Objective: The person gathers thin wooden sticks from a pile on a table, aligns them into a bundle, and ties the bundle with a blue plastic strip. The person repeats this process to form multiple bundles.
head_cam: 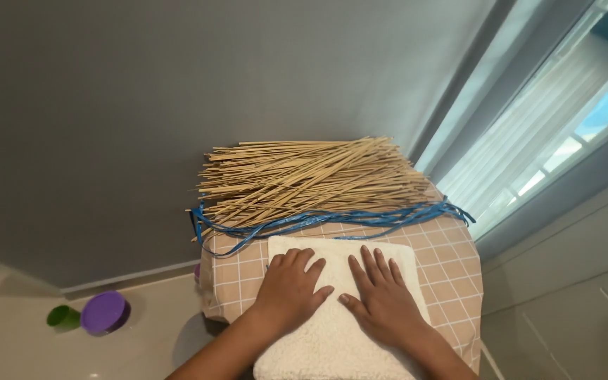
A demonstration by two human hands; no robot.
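Both my hands lie flat on a white fluffy towel [332, 338] that rests on the near part of a small table. My left hand [291, 288] has its fingers close together, palm down. My right hand [381, 295] has its fingers spread on the towel. Beyond the towel a big heap of thin tan sticks [304, 179] lies across the table. Blue plastic strips [318, 222] run along the heap's near edge, between the sticks and the towel.
The table wears a pink cloth with a white grid [452, 267]. On the floor at the left sit a purple lid [105, 312] and a green cup [62, 317]. A grey wall stands behind; a window with a sheer curtain [529, 141] is at the right.
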